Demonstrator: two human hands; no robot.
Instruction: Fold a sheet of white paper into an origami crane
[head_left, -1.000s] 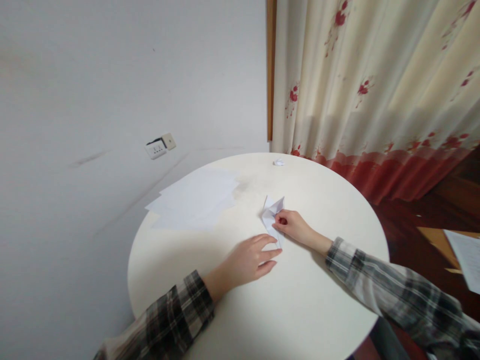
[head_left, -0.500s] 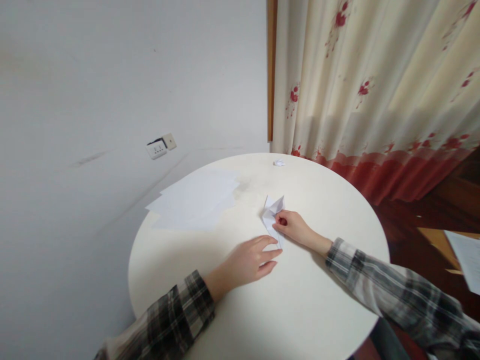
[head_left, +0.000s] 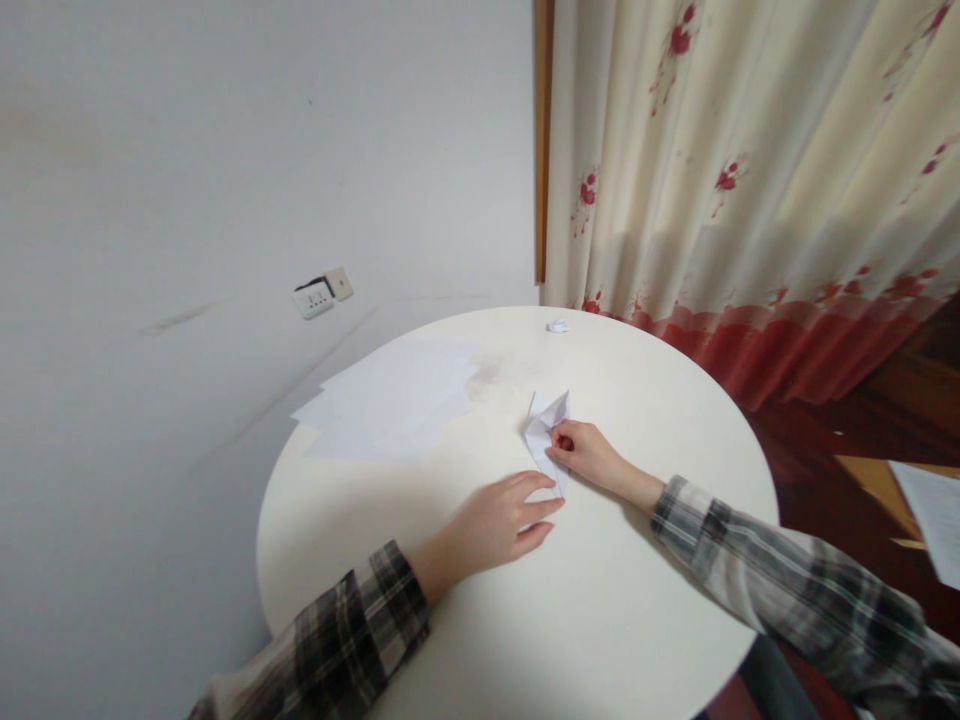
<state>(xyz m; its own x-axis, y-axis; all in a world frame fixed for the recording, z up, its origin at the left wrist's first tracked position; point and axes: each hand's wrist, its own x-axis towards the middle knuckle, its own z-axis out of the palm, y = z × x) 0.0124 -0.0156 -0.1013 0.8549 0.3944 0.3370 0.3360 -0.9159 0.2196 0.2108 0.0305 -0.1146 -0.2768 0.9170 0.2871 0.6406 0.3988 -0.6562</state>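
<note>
A small folded white paper shape [head_left: 543, 426] lies near the middle of the round white table [head_left: 615, 620]. My right hand [head_left: 592, 455] is curled beside it, thumb and fingers pinching its right edge. My left hand [head_left: 501, 520] rests flat on the table with fingers stretched out, the fingertips touching the paper's lower tip. Both arms wear plaid sleeves.
A loose stack of white sheets [head_left: 390, 400] lies at the table's back left. A tiny crumpled paper scrap [head_left: 557, 325] sits near the far edge. A grey wall with a socket [head_left: 321, 291] is at left, a flowered curtain [head_left: 735, 180] behind, more paper [head_left: 930, 515] on the floor at right.
</note>
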